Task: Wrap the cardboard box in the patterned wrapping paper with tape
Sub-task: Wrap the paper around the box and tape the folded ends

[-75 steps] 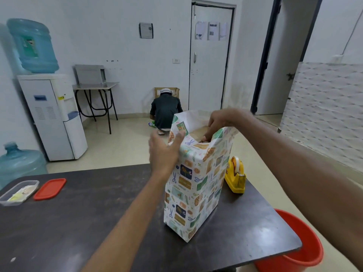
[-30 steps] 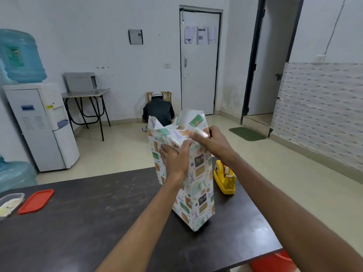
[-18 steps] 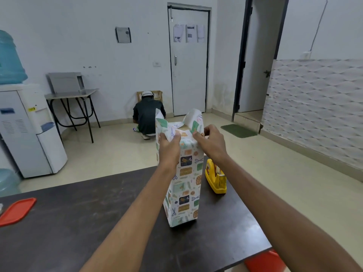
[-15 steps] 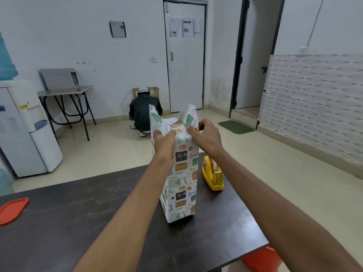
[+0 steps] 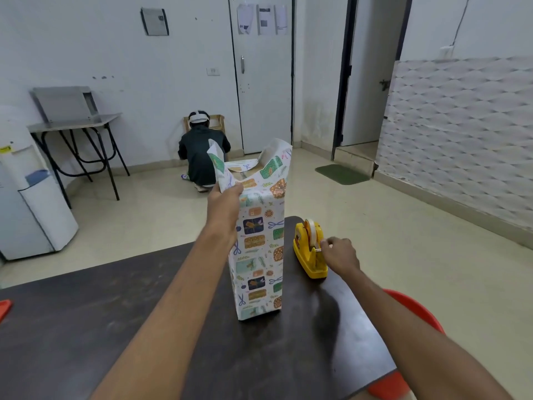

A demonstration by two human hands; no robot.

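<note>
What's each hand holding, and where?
Left hand grips the wrapped box at its top left corner, below the paper flap. Right hand pinches the end of the tape at the yellow dispenser.

Your right hand [image 5: 340, 255] has let go of the patterned wrapping paper [image 5: 259, 249] at the top and dropped to the yellow tape dispenser [image 5: 306, 252], fingers pinching at its cutter end. Your left hand [image 5: 223, 203] alone now grips the paper's top edge, and the right-side flap [image 5: 277, 158] stands loose and upright.
</note>
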